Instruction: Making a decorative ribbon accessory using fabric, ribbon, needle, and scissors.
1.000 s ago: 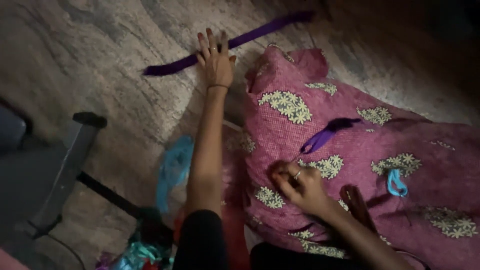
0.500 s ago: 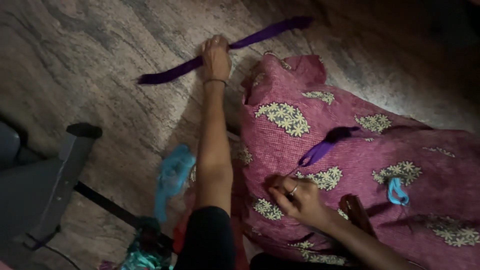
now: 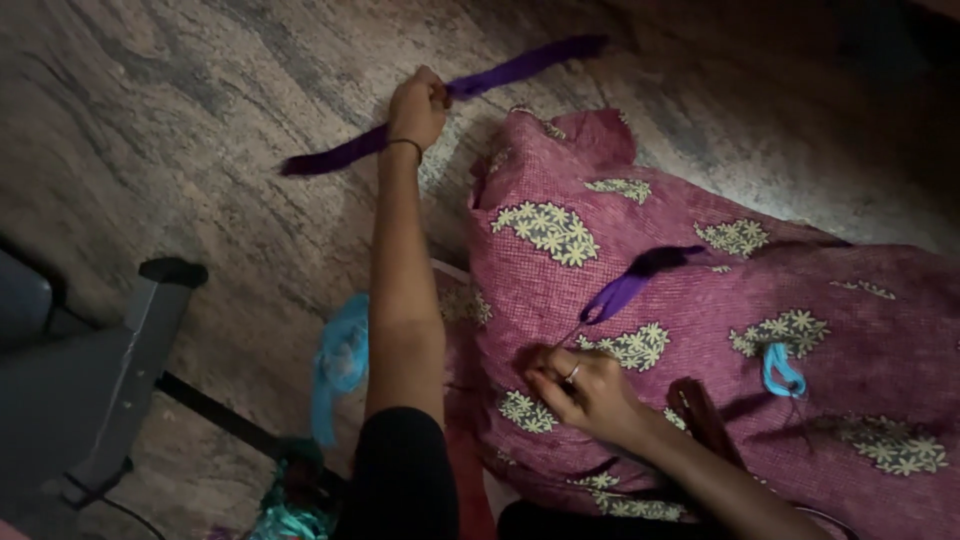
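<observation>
Head view: our left hand (image 3: 418,105), grip clamped mid-length on purple fabric strip (image 3: 520,65) trailing both sides along floor (image 3: 150,120). Soft, light, limp, we judge. Right hand (image 3: 580,392) pinching patterned pink cloth (image 3: 700,300).

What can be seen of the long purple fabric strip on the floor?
The long purple fabric strip is a narrow, soft-looking band of cloth, lying slantwise across the mottled stone floor, low at its left end and rising to the upper right. The left hand closes over it near the middle, lifting that part slightly. Its far end fades into shadow beside the pink flowered cloth.
</observation>
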